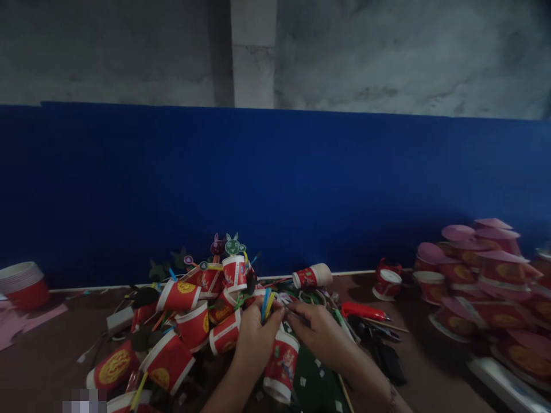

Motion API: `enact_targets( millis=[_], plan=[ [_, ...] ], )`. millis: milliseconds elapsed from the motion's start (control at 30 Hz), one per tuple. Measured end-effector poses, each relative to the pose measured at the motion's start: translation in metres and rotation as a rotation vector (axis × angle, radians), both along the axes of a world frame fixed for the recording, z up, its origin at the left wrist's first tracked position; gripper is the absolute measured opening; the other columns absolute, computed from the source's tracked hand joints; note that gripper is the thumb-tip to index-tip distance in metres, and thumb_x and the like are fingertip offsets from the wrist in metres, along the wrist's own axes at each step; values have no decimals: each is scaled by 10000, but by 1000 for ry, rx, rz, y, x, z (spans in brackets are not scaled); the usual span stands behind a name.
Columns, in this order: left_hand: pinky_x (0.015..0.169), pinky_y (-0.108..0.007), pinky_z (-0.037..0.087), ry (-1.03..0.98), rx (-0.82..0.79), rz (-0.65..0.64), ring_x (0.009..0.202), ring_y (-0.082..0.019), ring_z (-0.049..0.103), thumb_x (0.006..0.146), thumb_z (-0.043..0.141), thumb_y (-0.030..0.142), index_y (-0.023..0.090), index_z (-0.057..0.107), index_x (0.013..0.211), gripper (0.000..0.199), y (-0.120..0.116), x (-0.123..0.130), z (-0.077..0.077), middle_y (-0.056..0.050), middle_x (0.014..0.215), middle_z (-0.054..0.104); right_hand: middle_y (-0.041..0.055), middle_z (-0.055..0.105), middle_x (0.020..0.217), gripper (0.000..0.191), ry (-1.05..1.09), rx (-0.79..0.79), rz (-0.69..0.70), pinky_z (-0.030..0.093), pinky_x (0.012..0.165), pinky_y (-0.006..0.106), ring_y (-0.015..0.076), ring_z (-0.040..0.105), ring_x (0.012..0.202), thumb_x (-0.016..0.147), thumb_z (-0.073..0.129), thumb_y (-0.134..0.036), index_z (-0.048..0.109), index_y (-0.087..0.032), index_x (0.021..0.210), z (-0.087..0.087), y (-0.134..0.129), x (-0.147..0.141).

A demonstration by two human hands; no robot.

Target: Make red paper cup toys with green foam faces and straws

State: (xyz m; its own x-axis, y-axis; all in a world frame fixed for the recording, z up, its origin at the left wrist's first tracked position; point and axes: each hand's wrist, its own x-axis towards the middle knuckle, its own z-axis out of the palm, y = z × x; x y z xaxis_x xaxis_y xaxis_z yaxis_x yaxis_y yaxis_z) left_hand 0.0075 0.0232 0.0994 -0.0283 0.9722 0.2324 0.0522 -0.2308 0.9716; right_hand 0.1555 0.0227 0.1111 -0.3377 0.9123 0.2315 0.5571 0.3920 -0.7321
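My left hand (257,331) is closed around a blue strip (266,304) and a yellow strip (270,306), which stick up between its thumb and fingers. They look like straws or thin sticks. Facing it, my right hand (318,331) has its fingertips pinched together close to my left thumb; whatever they grip is too small and dark to make out. Just below both hands stands a red paper cup (282,364) with a white rim and a printed figure. Left of my left hand, a red cup (226,332) lies tilted against others.
A heap of decorated red cups (167,358) covers the left. Behind it, a green rabbit-faced cutout (232,245) tops a cup. A red-handled tool (364,311) and black scissors-like items lie right. Pink-topped cups (499,269) are piled far right. A blue panel (275,189) stands behind.
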Motion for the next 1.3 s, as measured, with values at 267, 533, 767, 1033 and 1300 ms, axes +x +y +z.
enact_targets(
  millis=[267,533,767,1033,1300],
  plan=[
    [671,-261,452,-181,-94,89,747,-183,596,668,685,342,142,652,944,343,7,-2,-5,-15,728,633,27,614,604,278,-238,46,-99,316,517,240,140,514,546,867,454,-312,642,-165,725,-5,15,13],
    [344,-143,115,-519,-278,-18,344,-21,208,651,693,450,148,589,944,434,12,-26,8,128,450,294,175,676,904,207,-610,-20,-248,384,751,329,282,601,896,791,510,-170,694,-109,863,-35,35,12],
    [351,-138,122,-574,-212,-41,365,-6,201,642,716,451,131,585,834,395,9,-34,18,117,478,306,74,693,775,216,-397,50,42,394,702,250,187,603,768,808,507,-229,702,-170,737,-49,18,-29],
    [350,-138,130,-592,-162,-47,369,-7,216,680,696,461,140,583,837,376,9,-39,20,108,492,319,28,638,649,267,-134,-129,92,353,549,205,128,527,590,832,437,-207,675,-134,737,-62,19,-53],
    [350,-144,113,-606,-188,-51,358,-6,211,620,725,469,142,575,806,405,8,-39,27,115,469,320,-15,579,546,283,-102,-336,121,336,495,183,96,460,503,748,438,-88,713,-148,716,-71,45,-48]
  ],
)
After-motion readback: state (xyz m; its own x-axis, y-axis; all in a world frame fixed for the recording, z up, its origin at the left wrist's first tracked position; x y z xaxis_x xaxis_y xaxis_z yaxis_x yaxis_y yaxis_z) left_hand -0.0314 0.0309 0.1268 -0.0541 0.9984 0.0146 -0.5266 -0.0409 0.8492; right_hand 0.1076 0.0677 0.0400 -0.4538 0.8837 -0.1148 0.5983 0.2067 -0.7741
